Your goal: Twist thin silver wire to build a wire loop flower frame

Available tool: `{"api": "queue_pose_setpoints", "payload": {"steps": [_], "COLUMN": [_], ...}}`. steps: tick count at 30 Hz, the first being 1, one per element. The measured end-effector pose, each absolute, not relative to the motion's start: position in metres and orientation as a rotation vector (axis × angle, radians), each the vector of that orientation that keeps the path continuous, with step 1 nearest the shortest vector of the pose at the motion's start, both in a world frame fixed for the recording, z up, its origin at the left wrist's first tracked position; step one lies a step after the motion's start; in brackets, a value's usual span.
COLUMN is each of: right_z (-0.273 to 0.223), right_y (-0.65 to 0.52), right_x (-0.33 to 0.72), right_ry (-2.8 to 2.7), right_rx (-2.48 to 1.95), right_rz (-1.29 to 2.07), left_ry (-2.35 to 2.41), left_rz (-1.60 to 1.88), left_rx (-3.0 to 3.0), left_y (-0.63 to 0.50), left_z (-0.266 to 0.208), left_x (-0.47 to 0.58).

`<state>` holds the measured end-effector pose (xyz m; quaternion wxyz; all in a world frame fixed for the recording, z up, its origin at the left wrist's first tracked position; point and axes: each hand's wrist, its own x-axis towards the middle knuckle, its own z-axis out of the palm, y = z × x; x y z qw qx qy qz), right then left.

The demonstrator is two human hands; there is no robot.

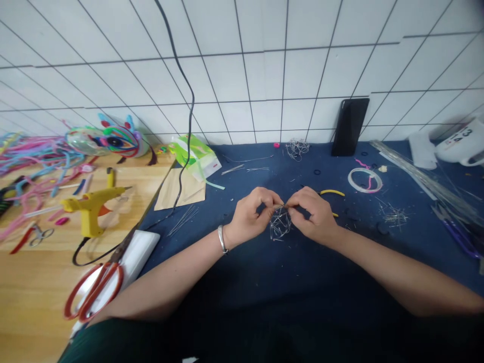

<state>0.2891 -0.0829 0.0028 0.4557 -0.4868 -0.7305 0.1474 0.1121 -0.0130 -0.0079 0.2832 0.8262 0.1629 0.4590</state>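
Both hands meet over the dark blue cloth (242,282), fingertips pinched close together. Between and below them is a small tangle of thin silvery wire (280,225). My left hand (254,214), with a silver bangle (222,239) at its wrist, grips the tangle's upper left edge. The thumb and fingers of my right hand (313,216) pinch its upper right edge. Exactly which strand each holds is too fine to see. Beside my right hand lie yellow-handled pliers (333,192), partly hidden behind it.
A second wire tangle (298,148) and a phone (350,126) are by the tiled wall. To the right lie a coil of clear line (365,180), loose wire bits (395,216) and purple-handled pliers (459,234). Left are a yellow glue gun (91,206), red-handled scissors (96,290) and a black cable (191,111).
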Motion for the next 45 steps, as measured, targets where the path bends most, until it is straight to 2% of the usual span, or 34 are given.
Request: {"api": "queue_pose_setpoints", "payload": {"steps": [7,16,36,41,45], "right_z": [0.01,0.008,0.005,0.004,0.003], "right_y": [-0.087,-0.09,-0.088,-0.089,-0.091], "right_x": [0.286,0.282,0.293,0.294,0.296], "right_ry": [-1.595,-1.561,-1.984,-2.061,-2.159], "right_rx": [-1.316,-1.345,-1.069,-1.053,-1.022], "right_rz": [0.528,0.598,-0.057,-0.139,-0.337], "left_ry": [0.335,0.384,0.327,0.407,0.45], "left_rz": [1.154,1.288,1.41,1.408,1.433], "left_rx": [2.252,2.172,2.157,2.166,2.152], "left_y": [-0.012,-0.014,-0.02,-0.021,-0.022], "left_z": [-0.008,-0.013,-0.007,-0.007,-0.009], "left_x": [0.112,0.113,0.111,0.11,0.11]}}
